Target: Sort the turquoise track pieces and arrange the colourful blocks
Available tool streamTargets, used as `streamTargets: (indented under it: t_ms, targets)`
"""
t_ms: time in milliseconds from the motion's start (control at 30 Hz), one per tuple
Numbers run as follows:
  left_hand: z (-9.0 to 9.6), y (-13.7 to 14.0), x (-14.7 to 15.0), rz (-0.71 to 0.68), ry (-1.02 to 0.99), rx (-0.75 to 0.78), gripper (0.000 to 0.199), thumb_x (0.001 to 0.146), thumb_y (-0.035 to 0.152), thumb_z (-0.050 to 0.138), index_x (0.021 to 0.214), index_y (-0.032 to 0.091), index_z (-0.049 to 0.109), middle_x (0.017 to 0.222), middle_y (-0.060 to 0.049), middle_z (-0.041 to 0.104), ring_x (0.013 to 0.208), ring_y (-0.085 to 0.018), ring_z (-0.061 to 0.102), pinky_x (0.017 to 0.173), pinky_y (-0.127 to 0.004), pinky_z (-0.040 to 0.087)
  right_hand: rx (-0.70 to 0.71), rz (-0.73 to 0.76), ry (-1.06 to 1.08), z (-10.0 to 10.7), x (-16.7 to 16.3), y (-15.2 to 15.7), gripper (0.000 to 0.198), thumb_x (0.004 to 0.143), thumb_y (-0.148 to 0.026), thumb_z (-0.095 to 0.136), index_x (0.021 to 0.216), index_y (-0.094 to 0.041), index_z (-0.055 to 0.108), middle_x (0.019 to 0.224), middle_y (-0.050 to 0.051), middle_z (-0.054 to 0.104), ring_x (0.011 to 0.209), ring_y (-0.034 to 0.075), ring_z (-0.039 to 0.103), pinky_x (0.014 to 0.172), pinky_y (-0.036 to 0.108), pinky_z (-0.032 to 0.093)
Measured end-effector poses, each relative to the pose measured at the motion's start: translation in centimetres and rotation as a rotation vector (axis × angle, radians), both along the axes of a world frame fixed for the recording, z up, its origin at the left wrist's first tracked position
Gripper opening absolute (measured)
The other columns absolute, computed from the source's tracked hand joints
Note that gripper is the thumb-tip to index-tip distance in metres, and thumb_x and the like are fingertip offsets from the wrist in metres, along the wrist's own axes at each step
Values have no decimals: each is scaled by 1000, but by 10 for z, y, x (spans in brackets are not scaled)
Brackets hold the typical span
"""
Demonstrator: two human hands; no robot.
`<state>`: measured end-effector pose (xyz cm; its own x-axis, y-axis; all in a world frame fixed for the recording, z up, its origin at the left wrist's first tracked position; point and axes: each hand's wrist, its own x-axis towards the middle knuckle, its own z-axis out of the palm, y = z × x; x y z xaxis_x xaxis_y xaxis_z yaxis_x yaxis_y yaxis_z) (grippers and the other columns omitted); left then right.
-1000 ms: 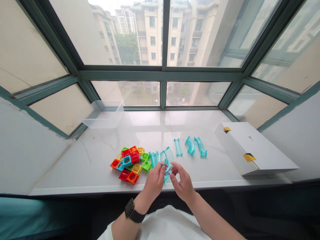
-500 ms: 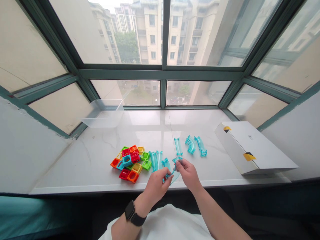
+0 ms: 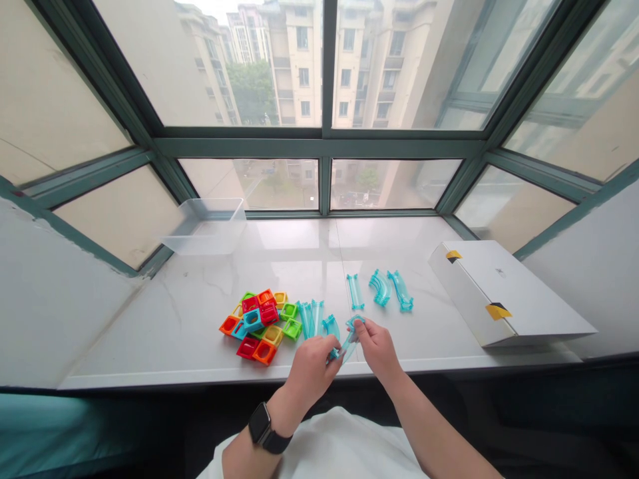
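Between my hands is a clear blue plastic track piece [image 3: 350, 340], held near the sill's front edge. My left hand [image 3: 313, 364], with a black watch on its wrist, pinches the lower end. The fingers of my right hand [image 3: 377, 344] grip the upper end. Just beyond my left hand lies a curved blue track piece [image 3: 330, 324], partly hidden by the fingers. Several straight blue track pieces [image 3: 310, 319] lie side by side to its left. Farther back are a single straight track [image 3: 355, 291], a curved track [image 3: 380, 287] and a wavy track [image 3: 401, 291].
A pile of red, orange, yellow, green and blue square blocks [image 3: 262, 318] lies left of the tracks. A clear plastic bin [image 3: 207, 229] stands at the back left. On the right sits a white box [image 3: 509, 293] with yellow-and-black tabs. Windows surround the white sill [image 3: 150, 332].
The track piece in my hands has turned, so more of its broad face shows. Both hands stay in nearly the same place.
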<state>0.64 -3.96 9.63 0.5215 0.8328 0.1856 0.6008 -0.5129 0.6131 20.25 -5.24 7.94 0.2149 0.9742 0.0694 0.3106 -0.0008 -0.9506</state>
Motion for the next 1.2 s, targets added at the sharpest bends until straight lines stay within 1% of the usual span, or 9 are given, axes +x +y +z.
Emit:
streamTargets:
  t_ms: [100,200,300,367,533,633,800,1000,1200]
  targets:
    - [-4,-1,1,2,-18,-39,17,104,38,53,107,26,65,73,0,66,68,-20,63,65,-30,41,-13,30,-26,2,-1,0,42,104,-55,53,90,-21,74,69,3,73,69,22,70,72,33,55]
    - [-9,1,2,33,-37,-81,25,108,42,46,96,26,61,70,0,66,64,-20,64,60,-29,37,-14,95,18,-1,-4,-3,34,102,-47,57,117,-21,73,73,0,71,72,20,70,74,32,57]
    - [-12,7,1,103,-66,-134,31,109,46,42,89,26,55,65,1,63,60,-20,64,57,-29,35,15,144,69,-6,-9,-8,50,100,-40,61,147,-23,56,79,-2,68,74,17,68,74,31,59]
    - [-13,12,1,139,-63,-156,33,109,46,41,86,26,53,61,1,61,58,-20,63,57,-29,35,66,164,79,-7,-13,-13,59,98,-35,64,154,-26,48,94,1,71,82,17,70,76,31,61]
    - [-15,17,1,203,-103,-171,36,109,45,37,84,26,53,61,-1,61,56,-22,62,56,-30,34,209,341,-5,-4,-22,-19,47,93,-26,67,140,-30,63,124,8,69,102,20,70,80,33,63]
    - [-16,17,2,205,-191,-190,39,110,46,33,85,26,54,62,-2,61,57,-22,62,56,-32,35,246,304,-78,-5,-25,-19,54,89,-20,71,140,-31,61,124,7,69,101,21,69,79,34,62]
    - [-11,15,4,114,-291,-315,46,112,45,24,93,25,61,64,1,62,62,-20,62,64,-32,44,290,218,-130,-11,-16,-13,33,94,-20,64,126,-28,67,114,6,73,96,21,70,78,35,62]
    - [-7,25,12,106,-238,-256,30,106,41,44,114,25,68,94,-4,75,85,-22,70,78,-35,54,302,166,-165,-16,4,-9,25,98,-24,63,121,-29,72,110,7,73,98,22,71,76,35,63]
    - [-13,39,33,9,-191,-183,23,99,30,58,117,23,70,109,-7,78,86,-20,72,81,-34,57,297,69,-192,-22,25,-9,20,101,-24,59,108,-27,77,103,7,73,96,23,71,79,36,62]
